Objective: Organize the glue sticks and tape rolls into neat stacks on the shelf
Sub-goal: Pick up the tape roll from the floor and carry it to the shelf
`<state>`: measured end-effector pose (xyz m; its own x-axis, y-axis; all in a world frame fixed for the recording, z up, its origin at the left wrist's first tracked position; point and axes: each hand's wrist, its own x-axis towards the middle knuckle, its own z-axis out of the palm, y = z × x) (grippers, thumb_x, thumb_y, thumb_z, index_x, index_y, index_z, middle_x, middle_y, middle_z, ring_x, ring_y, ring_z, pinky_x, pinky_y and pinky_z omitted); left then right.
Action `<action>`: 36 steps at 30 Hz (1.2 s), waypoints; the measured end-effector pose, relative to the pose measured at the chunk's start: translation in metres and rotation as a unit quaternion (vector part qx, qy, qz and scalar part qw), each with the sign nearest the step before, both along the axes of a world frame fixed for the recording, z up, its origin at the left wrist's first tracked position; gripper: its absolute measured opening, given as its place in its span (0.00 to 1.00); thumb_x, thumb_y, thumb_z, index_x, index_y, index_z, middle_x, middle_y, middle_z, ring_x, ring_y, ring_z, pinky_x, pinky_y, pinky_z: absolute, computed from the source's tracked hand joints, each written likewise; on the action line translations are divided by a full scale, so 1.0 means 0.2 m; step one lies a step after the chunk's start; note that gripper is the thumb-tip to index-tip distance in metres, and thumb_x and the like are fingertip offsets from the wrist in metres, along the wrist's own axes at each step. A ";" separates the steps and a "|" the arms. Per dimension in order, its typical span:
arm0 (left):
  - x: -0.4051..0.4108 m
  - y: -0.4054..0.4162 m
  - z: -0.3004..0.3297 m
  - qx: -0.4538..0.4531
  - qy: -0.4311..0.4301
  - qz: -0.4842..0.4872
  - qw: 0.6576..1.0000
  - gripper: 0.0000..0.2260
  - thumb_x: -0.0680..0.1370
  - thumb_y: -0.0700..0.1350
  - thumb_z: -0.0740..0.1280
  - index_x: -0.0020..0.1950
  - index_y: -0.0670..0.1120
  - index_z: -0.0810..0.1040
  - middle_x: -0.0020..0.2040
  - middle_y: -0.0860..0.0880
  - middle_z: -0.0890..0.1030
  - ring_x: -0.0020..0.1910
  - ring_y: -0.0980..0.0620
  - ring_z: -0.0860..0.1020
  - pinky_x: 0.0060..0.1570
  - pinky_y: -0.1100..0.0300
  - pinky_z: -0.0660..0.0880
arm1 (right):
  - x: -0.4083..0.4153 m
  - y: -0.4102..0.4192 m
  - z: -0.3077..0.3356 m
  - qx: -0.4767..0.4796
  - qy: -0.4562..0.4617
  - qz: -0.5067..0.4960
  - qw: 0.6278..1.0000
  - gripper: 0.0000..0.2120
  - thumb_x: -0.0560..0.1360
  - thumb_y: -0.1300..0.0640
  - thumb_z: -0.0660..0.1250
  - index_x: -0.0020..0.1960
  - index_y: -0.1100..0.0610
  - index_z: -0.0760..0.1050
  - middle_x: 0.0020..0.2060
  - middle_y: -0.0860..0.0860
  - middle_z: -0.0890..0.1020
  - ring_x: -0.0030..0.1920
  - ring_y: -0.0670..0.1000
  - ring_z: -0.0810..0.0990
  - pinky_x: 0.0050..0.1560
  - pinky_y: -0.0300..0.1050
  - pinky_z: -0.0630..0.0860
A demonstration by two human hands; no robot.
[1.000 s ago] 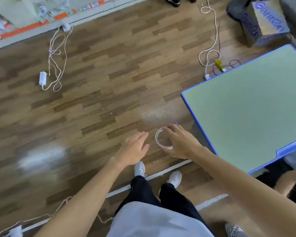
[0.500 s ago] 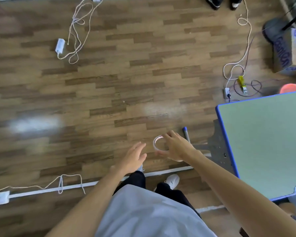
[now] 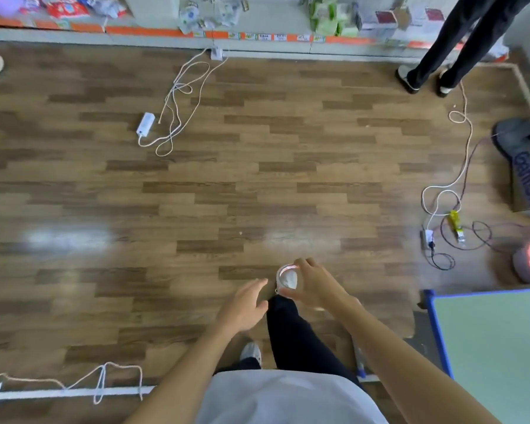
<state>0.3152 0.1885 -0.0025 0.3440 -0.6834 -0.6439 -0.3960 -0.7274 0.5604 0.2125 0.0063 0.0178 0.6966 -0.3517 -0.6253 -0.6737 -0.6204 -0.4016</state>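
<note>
Currently mid-carry: right hand (image 3: pixel 315 286) pinching clear tape roll (image 3: pixel 286 278) by its rim, thumb on near edge, fingers (image 3: pixel 306 263) curled over far edge, roll held roughly flat w/ open centre facing up, prob. so it can drop straight onto a stack. Grip closed round the roll, nothing else in it. Left hand (image 3: pixel 244 307) loose, fingers extended & relaxed, holding nothing, hovering just beside the roll, likely ready to steady or take over. Roll up in the air above wood floor (image 3: pixel 196 194), over own leg, well apart from shelf (image 3: pixel 257 32) running along far wall. Shelf cluttered w/ packets, blurred, can't ID glue sticks or other rolls there. Tabletop (image 3: pixel 502 347) w/ blue edging at lower right, roll not over it. Loose cables (image 3: pixel 178 96) on floor between here & shelf, also another person's legs (image 3: pixel 441 47) standing near shelf at right: trip/collision risk on walk over. Judgement: placement not yet done.
</note>
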 end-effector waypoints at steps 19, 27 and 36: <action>1.32 -1.18 0.15 -0.029 0.006 0.152 0.988 0.26 0.83 0.49 0.63 0.80 0.53 0.61 0.78 0.55 0.64 0.76 0.56 0.62 0.73 0.60 0.60 | 1.29 -1.22 0.05 0.019 -0.049 -0.009 0.999 0.34 0.72 0.37 0.70 0.71 0.51 0.63 0.66 0.49 0.69 0.67 0.52 0.68 0.63 0.44 0.69; 2.21 -1.65 0.09 -0.041 -0.027 0.084 0.995 0.26 0.82 0.49 0.62 0.80 0.50 0.62 0.77 0.52 0.66 0.76 0.52 0.62 0.72 0.59 0.60 | 2.15 -1.63 0.03 0.017 -0.049 -0.041 0.998 0.37 0.72 0.38 0.72 0.72 0.53 0.63 0.68 0.50 0.69 0.68 0.53 0.69 0.63 0.46 0.69; 3.18 -2.21 0.30 -0.058 -0.080 -0.014 0.995 0.26 0.83 0.53 0.61 0.81 0.51 0.59 0.80 0.52 0.60 0.79 0.52 0.56 0.76 0.55 0.53 | 2.95 -2.13 0.13 -0.005 -0.071 -0.089 0.993 0.37 0.71 0.38 0.72 0.72 0.52 0.64 0.67 0.50 0.70 0.67 0.54 0.70 0.62 0.47 0.69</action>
